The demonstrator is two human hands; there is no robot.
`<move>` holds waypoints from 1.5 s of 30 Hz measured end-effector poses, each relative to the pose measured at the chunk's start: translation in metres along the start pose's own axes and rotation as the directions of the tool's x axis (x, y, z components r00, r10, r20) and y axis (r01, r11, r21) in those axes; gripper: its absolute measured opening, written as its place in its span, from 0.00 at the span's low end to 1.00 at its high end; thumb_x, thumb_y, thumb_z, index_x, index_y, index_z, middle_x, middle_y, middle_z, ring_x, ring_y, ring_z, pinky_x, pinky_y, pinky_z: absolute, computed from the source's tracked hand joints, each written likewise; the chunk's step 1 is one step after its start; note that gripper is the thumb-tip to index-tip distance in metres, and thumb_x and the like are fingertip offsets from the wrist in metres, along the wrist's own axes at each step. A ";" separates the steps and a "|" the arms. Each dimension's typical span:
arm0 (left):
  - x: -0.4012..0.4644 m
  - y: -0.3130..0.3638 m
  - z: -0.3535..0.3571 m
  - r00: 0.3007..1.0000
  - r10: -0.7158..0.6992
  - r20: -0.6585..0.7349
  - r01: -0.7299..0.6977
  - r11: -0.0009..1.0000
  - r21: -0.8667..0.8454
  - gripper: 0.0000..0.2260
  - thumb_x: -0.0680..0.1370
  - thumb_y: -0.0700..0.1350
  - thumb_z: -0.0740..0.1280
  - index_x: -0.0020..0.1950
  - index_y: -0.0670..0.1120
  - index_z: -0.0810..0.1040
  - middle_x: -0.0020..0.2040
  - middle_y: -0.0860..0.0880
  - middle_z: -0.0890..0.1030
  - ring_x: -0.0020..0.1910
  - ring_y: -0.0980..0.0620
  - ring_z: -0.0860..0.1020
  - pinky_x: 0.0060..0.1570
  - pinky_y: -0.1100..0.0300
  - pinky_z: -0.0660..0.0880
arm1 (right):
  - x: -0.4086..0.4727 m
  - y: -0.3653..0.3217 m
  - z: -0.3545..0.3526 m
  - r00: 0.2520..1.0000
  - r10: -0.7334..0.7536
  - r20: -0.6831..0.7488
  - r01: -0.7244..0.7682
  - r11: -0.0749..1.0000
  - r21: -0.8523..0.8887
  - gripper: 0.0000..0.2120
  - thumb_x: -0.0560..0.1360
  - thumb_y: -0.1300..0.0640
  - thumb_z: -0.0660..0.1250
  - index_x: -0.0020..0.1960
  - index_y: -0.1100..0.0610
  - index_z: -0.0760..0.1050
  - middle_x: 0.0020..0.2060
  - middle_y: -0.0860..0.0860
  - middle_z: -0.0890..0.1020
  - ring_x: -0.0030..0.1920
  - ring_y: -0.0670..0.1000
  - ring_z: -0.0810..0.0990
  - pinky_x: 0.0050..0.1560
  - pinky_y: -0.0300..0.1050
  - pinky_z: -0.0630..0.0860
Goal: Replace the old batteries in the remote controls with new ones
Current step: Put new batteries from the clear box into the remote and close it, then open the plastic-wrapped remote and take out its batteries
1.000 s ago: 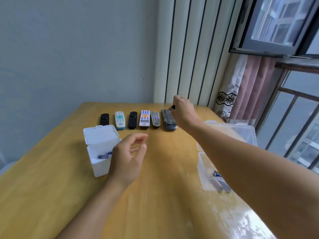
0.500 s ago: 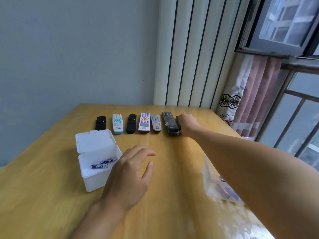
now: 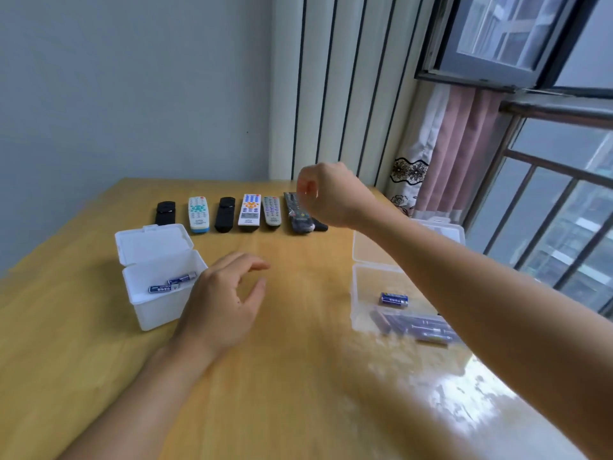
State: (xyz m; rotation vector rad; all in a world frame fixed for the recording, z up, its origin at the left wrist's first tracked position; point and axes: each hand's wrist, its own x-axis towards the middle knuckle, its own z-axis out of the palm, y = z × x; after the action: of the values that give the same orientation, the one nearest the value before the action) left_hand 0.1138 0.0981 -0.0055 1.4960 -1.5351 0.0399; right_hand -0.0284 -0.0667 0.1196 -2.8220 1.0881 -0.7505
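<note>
- Right hand hangs above the right end of the remote row, fingers curled in; grip is narrow and looks empty, though motion blur hides the fingertips, so it cannot be told for sure.
- Left hand hovers low over the table, fingers loosely spread, holding nothing, just beside the white box.
- Under the right hand: a dark grey remote and, touching or just beside it, a small black remote, mostly hidden by the wrist.
- Rest of row, leftward: grey remote, white remote with orange keys, black remote, white remote with teal keys, short black remote. All face-up, apart from each other.
- White box, lid open, holds two blue batteries.
- Clear box at right, lid open, holds a loose blue battery and a blurred bundle of more.
- Handling, judged: remotes are light, stiff plastic, a bit slick; best taken by the long side edges, flipped, back cover slid off with a thumb. Batteries are small, smooth, and roll; pinch mid-body.
</note>
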 end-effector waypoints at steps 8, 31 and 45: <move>-0.003 0.011 0.000 1.000 -0.006 0.022 0.005 1.000 0.028 0.10 0.77 0.39 0.70 0.56 0.50 0.83 0.52 0.57 0.81 0.51 0.71 0.74 0.51 0.72 0.70 | -0.151 0.010 -0.029 0.863 -0.008 0.505 0.146 0.962 -0.233 0.20 0.73 0.47 0.76 0.63 0.43 0.77 0.64 0.41 0.72 0.53 0.47 0.78 0.55 0.45 0.78; 0.003 -0.014 0.019 0.997 -0.076 0.008 0.076 0.987 -0.142 0.12 0.76 0.37 0.70 0.53 0.53 0.82 0.47 0.61 0.80 0.51 0.58 0.79 0.44 0.59 0.80 | 0.057 0.028 0.129 0.887 0.458 0.057 -0.453 0.888 -0.082 0.15 0.77 0.55 0.68 0.60 0.60 0.74 0.52 0.57 0.78 0.47 0.55 0.79 0.40 0.46 0.79; 0.004 -0.011 0.019 0.996 -0.085 0.038 0.089 0.986 -0.138 0.11 0.76 0.38 0.70 0.54 0.52 0.82 0.48 0.61 0.80 0.51 0.58 0.79 0.42 0.63 0.79 | 0.051 0.029 0.082 0.888 0.442 -0.125 -0.451 0.892 -0.046 0.09 0.82 0.65 0.59 0.49 0.63 0.77 0.39 0.54 0.78 0.35 0.51 0.77 0.36 0.46 0.80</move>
State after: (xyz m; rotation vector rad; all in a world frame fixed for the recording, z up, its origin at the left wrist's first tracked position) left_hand 0.1120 0.0813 -0.0194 1.4558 -1.4650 -0.1403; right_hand 0.0222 -0.1335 0.0637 -2.4463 1.7331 -0.8358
